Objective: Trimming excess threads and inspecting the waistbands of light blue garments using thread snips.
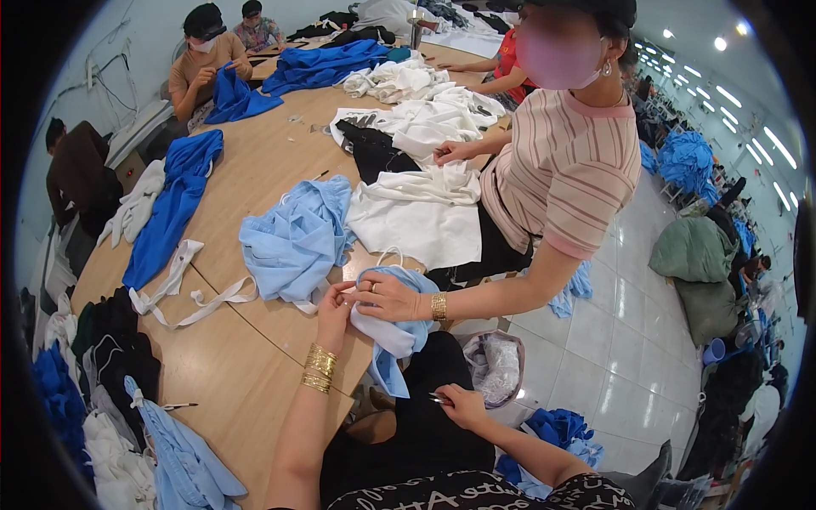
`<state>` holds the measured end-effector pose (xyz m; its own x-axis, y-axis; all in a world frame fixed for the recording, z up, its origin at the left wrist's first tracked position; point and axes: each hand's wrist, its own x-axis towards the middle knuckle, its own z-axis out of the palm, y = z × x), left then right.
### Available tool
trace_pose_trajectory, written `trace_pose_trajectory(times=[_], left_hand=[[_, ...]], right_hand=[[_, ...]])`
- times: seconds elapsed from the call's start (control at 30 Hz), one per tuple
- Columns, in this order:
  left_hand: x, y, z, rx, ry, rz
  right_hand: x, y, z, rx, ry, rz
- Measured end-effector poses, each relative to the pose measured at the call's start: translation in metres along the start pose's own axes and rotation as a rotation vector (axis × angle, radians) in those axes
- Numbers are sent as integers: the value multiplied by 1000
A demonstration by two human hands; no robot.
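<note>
My left hand (334, 308), with gold bangles on its wrist, pinches the edge of a light blue garment (393, 336) that hangs over the wooden table's (229, 357) near edge. A co-worker in a striped pink top rests a hand (387, 297) on the same garment, right beside mine. My right hand (463, 405) sits lower, over my black-clad lap, and grips small thread snips (439, 398) that point left.
A larger light blue garment pile (293, 238) and white cloth (421, 217) lie just beyond. Blue, white and black garments line the table's left side. Other people work at the far end. A bag (497, 365) and blue cloth lie on the tiled floor.
</note>
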<state>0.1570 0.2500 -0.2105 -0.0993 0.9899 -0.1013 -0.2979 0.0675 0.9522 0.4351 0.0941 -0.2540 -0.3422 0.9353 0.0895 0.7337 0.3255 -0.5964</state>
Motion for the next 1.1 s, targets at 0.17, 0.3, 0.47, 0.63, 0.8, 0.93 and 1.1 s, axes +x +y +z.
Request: trace_pose_trajectory(times=[0.17,0.3,0.47,0.63,0.8,0.93,1.1], left_hand=[[-1,7,5,18,-10,-76],[4,3,6,-13,1,-48],[16,-4,7,-42,-14,-105],[30,-12,-2,235,-74,-87],[27,-1,25,366,-116,-130],[12,31,42,495,-263,-326],[-11,24,35,369,-344,-142]], right_hand=[[2,-1,-2,-9,-22,-9],[3,-1,-3,-5,-11,-24],[5,2,-3,-6,-22,-18],[3,0,-3,-17,-20,-10],[0,0,-2,12,-16,-7],[-2,-1,-1,-19,-3,0],[-3,0,-3,164,12,84]])
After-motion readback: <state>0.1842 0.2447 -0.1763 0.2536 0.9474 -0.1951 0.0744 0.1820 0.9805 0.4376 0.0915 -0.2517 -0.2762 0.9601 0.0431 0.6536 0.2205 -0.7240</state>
